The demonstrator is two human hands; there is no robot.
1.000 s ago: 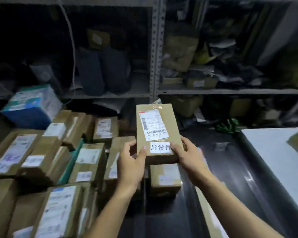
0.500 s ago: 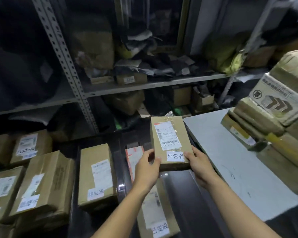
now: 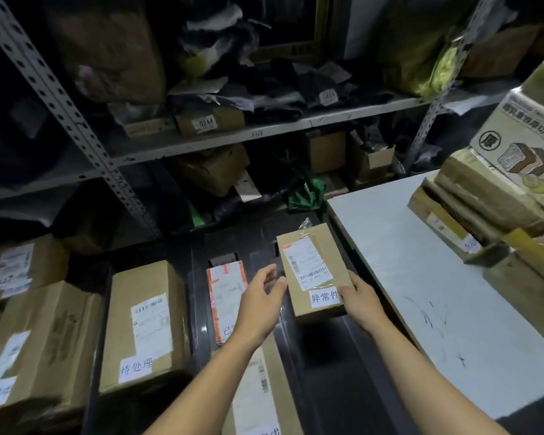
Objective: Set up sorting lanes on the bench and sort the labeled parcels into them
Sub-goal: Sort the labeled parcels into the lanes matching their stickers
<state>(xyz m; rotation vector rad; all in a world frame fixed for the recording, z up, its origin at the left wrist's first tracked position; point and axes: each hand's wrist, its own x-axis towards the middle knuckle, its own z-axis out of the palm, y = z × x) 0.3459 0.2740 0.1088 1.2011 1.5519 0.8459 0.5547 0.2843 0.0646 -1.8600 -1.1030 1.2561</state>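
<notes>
A small cardboard parcel [image 3: 314, 271] with a shipping label and a white tag reading 异常件 lies low in the rightmost dark lane [image 3: 333, 356]. My right hand [image 3: 358, 301] grips its near right corner, thumb on top. My left hand [image 3: 259, 304] hovers just left of it with relaxed fingers, touching nothing. In the middle lane lie a flat parcel with an orange-edged label [image 3: 225, 296] and, nearer to me, another labelled parcel [image 3: 258, 394]. The left lane holds a box tagged 待处理 [image 3: 145, 324].
A pile of labelled boxes [image 3: 25, 337] fills the left side. A white table [image 3: 427, 277] stands right of the lanes, with stacked cartons [image 3: 503, 189] at its far right. Metal shelving [image 3: 233, 136] with boxes and bags runs behind.
The view swung right. The parcel moved down and to the right into the rightmost lane. My left hand let go of it and opened; my right hand still holds it.
</notes>
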